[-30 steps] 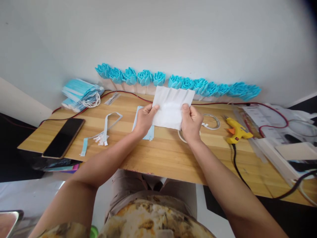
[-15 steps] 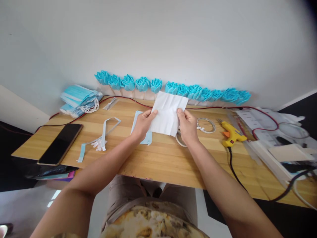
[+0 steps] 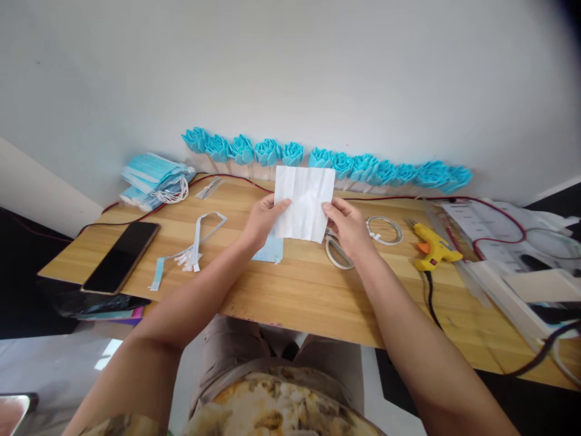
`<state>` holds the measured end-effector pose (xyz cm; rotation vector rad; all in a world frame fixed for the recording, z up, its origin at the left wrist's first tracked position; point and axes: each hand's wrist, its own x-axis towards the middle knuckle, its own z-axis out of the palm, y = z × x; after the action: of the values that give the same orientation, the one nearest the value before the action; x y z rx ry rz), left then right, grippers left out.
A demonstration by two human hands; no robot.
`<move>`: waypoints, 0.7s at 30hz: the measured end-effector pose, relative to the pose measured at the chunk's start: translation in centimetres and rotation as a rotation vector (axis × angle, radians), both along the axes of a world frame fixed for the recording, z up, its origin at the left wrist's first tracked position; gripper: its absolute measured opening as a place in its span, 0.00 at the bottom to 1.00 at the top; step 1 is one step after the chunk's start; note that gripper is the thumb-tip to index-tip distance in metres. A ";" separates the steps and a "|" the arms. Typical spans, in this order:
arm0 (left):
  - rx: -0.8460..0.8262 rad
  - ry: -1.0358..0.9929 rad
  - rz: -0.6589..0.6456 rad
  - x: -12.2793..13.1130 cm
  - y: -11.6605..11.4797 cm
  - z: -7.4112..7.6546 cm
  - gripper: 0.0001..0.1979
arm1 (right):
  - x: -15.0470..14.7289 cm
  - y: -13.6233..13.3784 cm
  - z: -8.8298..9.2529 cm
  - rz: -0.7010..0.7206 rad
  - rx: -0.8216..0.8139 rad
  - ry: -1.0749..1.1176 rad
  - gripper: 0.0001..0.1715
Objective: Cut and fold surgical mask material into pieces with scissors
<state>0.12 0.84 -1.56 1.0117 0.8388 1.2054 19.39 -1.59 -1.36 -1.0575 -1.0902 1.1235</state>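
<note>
Over the middle of the table I hold up a white, creased, roughly square sheet [image 3: 305, 197]. At its left edge my left hand [image 3: 264, 221] pinches it, thumb in front and fingers behind. My right hand [image 3: 349, 224] grips the right edge in the same way. Below the left hand a light blue piece [image 3: 270, 251] lies on the wood, partly covered by the white sheet and the hand. A pale ring-shaped thing [image 3: 338, 259] rests under the right hand, its far side hidden.
Blue flowers on sticks [image 3: 267, 151] line the wall. Face masks [image 3: 154, 175] are piled at the back left, near a phone [image 3: 121, 257] and cut strips [image 3: 193, 251]. To the right are a thin ring [image 3: 385, 230], a yellow glue gun [image 3: 433, 247] and a white box [image 3: 499, 290].
Both hands have turned the white sheet more upright and straight, so its edges now stand nearly vertical. The camera view has shifted slightly. The grip stays on both sides.
</note>
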 end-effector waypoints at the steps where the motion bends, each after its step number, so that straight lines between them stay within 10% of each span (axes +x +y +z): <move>1: 0.005 -0.004 -0.003 -0.1 0.0 0.1 0.22 | 0.1 0.0 0.2 -0.003 0.000 0.004 0.17; 11: 0.095 -0.019 0.032 -0.7 0.5 0.9 0.03 | 0.7 0.0 0.7 -0.047 0.078 0.003 0.04; 21: 0.202 0.173 0.027 -0.7 0.4 0.8 0.20 | 0.7 0.3 0.6 -0.075 0.127 -0.099 0.14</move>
<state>-0.56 1.28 -0.76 1.2865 0.8800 1.2564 20.14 -1.30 -0.71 -1.0535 -1.1743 0.9378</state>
